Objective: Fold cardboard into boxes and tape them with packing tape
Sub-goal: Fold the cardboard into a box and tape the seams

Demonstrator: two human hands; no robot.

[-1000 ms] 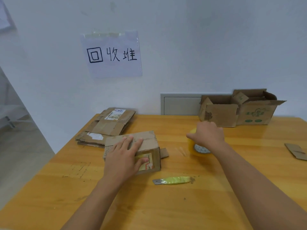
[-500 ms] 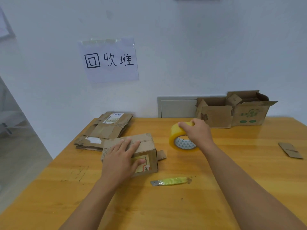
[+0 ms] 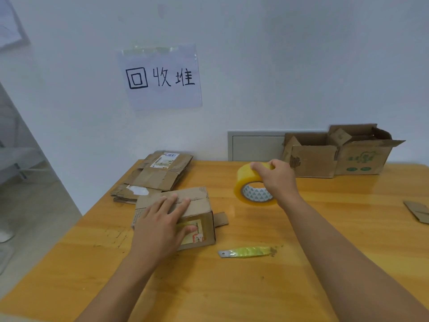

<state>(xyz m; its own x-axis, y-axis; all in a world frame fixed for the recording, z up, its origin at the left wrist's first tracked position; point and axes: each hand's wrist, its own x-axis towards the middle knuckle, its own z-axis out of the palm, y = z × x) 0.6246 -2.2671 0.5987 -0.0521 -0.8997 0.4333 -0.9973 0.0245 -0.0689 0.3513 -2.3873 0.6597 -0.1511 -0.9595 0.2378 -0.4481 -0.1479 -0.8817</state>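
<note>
Pinching the tape roll (image 3: 251, 187), right grip (image 3: 277, 180); left grip (image 3: 160, 224) spread on box (image 3: 199, 205), knife (image 3: 247, 251) near.

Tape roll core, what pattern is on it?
White with small teal triangles, inside the yellow tape roll held by the right hand; head view.

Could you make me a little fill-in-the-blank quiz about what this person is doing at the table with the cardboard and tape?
1. The right hand grips a roll of yellow packing ____.
2. The left hand rests on top of a small folded cardboard ____.
3. The green-handled utility knife lies on the wooden ____, untouched by either hand.
4. The flattened cardboard stack lies below a paper ____ taped to the wall.

Missing words: tape; box; table; sign
</note>
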